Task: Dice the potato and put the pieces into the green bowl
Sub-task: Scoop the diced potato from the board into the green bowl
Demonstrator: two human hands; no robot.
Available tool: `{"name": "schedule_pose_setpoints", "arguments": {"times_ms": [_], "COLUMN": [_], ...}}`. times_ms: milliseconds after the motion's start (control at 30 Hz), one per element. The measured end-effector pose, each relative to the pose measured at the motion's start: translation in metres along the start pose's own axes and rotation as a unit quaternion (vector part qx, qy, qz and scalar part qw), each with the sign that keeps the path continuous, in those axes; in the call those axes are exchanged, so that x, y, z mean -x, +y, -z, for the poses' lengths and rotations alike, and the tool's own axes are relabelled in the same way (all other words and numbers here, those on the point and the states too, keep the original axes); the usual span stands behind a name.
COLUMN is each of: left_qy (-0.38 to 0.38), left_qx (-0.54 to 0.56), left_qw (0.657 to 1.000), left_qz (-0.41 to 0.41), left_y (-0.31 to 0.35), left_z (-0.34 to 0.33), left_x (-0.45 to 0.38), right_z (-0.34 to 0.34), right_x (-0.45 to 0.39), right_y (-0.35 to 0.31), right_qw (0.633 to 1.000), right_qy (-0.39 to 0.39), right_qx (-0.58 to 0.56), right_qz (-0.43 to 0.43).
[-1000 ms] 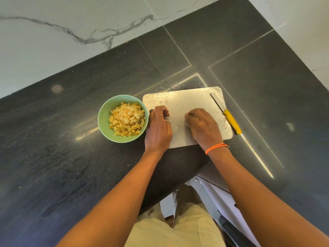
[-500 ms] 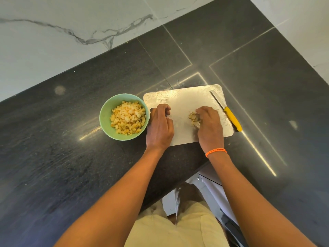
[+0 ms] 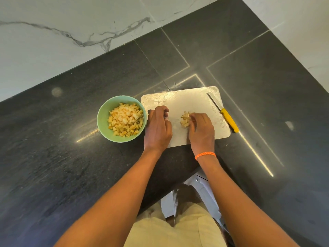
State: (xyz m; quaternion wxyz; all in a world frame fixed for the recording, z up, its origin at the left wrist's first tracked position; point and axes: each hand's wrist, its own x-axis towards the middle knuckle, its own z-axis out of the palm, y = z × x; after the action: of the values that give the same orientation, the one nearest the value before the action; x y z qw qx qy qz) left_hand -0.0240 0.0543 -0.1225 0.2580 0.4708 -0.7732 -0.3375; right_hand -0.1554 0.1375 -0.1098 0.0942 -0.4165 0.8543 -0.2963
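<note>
Head view: one camera, looking down on a dark stone tabletop (image 3: 53,157) with a marble wall behind.
Green bowl (image 3: 103,120): sits just left of the cutting board, touching or nearly touching its edge; already heaped with potato dice.
Cutting board (image 3: 187,98): pale, wet-looking with starchy smears; the last small heap of diced potato (image 3: 184,118) lies near its middle.
Left hand (image 3: 157,129): fingers curled over the board's left edge beside the bowl, gripping the board to steady it.
Right hand (image 3: 202,130): fingers curled against the right side of the heap, gathering it; whether any pieces are pinched I cannot tell.
Knife (image 3: 224,114): yellow handle, laid down along the board's right edge, blade on the board, handle partly off it; neither hand touches it.
Handling, judged: dice are light, firm, damp and slick with starch; they scatter and stick to skin. Better cupped from underneath as a clump, or swept leftward across the board to the bowl's rim, than picked singly.
Progress, judged: cutting looks finished; this last heap remains to move.
</note>
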Motion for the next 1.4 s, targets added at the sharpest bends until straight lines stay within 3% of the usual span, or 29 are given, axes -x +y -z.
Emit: {"name": "schedule_pose_setpoints", "arguments": {"times_ms": [167, 300, 367, 533, 667, 800, 933, 1033, 1133, 1233, 1400], "left_qy": [-0.001, -0.002, -0.004, -0.006, -0.004, 0.001, -0.004, -0.005, -0.004, -0.003, -0.004], "left_qx": [-0.005, -0.004, -0.005, -0.01, -0.011, -0.009, -0.007, -0.005, -0.006, -0.001, -0.01], "left_qw": [1.0, 1.0, 1.0, 1.0, 1.0, 1.0, 1.0, 1.0, 1.0, 1.0, 1.0], "left_qz": [0.003, 0.0, 0.0, 0.0, -0.001, -0.001, -0.003, -0.004, 0.001, 0.002, -0.003], "left_y": [-0.001, -0.001, 0.0, 0.0, -0.001, -0.001, -0.001, 0.0, -0.001, -0.001, -0.001], "left_z": [0.0, 0.0, 0.0, 0.0, -0.001, -0.001, -0.001, 0.0, -0.001, -0.001, -0.001], "left_x": [0.0, -0.001, -0.001, -0.001, -0.001, -0.001, 0.0, -0.001, -0.001, -0.001, -0.002], "right_z": [0.017, 0.012, 0.004, 0.005, 0.012, 0.006, -0.011, -0.013, -0.012, -0.014, -0.018], "right_x": [0.007, 0.026, 0.022, -0.005, -0.017, -0.014, -0.005, -0.008, -0.016, -0.025, -0.042], "right_y": [0.013, 0.02, 0.017, 0.002, 0.01, 0.006, -0.011, -0.015, -0.012, -0.003, 0.005], "right_qw": [0.999, 0.985, 0.981, 0.991, 0.996, 0.994, 0.998, 0.997, 0.986, 0.935, 0.897], "right_qy": [0.03, -0.024, -0.041, -0.052, 0.064, 0.053, 0.003, 0.027, 0.01, -0.077, -0.082], "right_qx": [0.0, 0.058, 0.077, 0.016, -0.063, -0.013, 0.027, 0.028, 0.151, 0.284, 0.33], "right_qz": [0.039, 0.161, 0.176, 0.121, 0.016, -0.095, -0.06, -0.061, 0.065, 0.2, 0.283]}}
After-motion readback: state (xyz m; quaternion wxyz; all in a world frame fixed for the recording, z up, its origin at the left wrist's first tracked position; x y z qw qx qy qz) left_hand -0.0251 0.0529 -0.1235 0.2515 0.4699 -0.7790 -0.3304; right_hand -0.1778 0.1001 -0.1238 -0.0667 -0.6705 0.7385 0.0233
